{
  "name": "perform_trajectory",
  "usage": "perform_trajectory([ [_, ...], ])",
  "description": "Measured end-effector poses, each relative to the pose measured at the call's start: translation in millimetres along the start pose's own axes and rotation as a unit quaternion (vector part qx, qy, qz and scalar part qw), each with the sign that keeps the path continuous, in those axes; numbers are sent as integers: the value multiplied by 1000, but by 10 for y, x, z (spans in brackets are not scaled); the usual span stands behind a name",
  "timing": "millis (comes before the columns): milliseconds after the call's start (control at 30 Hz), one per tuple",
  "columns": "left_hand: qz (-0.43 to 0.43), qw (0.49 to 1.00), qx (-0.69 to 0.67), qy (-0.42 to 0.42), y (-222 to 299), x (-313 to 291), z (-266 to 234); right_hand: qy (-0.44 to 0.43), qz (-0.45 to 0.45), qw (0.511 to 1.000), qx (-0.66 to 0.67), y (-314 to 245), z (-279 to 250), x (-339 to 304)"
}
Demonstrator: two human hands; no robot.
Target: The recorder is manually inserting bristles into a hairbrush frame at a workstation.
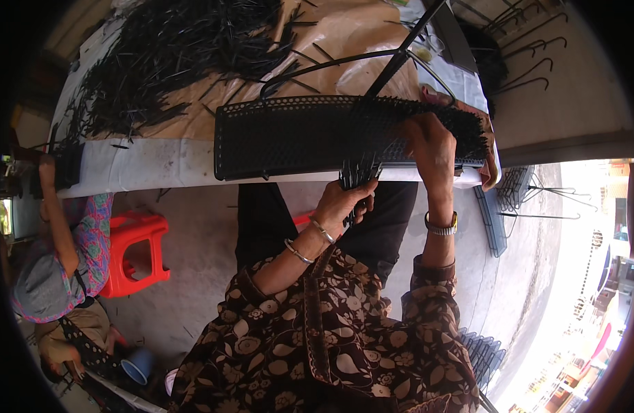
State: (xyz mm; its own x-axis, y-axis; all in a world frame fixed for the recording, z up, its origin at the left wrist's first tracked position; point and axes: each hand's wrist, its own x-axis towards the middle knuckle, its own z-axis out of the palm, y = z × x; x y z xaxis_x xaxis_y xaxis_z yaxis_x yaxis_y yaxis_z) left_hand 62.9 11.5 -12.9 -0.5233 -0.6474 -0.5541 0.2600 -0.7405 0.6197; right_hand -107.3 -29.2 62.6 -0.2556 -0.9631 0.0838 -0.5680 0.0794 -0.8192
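My left hand (344, 204), with bangles on the wrist, grips a bundle of thin black strips (358, 172) just below the near edge of a long black perforated panel (282, 141). The panel lies along the table's near edge. Over its right part is my right hand (432, 148), wearing a metal-band watch; its fingers are bent together and their tips are blurred. What they pinch, if anything, cannot be made out. Many short black strips (468, 131) stick up from the panel's right end. A black rod frame (402, 52) rises behind the panel.
A large heap of black strips (172, 55) covers the table's far left, on brown paper (351, 34). At left, another person (62, 275) sits beside a red stool (134, 255). A blue cup (136, 368) stands on the floor. Wire racks (516, 189) lie at the right.
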Motion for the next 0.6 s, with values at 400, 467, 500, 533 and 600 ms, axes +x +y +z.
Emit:
perform_trajectory([
  [400, 1, 986, -164, 35, -79, 70, 31, 246, -212, 935, -141, 420, 260, 381],
  [467, -5, 986, -162, 32, -67, 62, 33, 217, -185, 953, -101, 361, 266, 376],
  [500, 1, 986, -162, 34, -63, 58, 33, 188, -159, 967, -61, 335, 267, 375],
  [533, 7, 986, -162, 36, -58, 52, 32, 187, -160, 967, -61, 353, 279, 377],
  [600, 8, 987, -160, 24, -23, 27, 61, 184, -154, 965, -106, 430, 293, 385],
])
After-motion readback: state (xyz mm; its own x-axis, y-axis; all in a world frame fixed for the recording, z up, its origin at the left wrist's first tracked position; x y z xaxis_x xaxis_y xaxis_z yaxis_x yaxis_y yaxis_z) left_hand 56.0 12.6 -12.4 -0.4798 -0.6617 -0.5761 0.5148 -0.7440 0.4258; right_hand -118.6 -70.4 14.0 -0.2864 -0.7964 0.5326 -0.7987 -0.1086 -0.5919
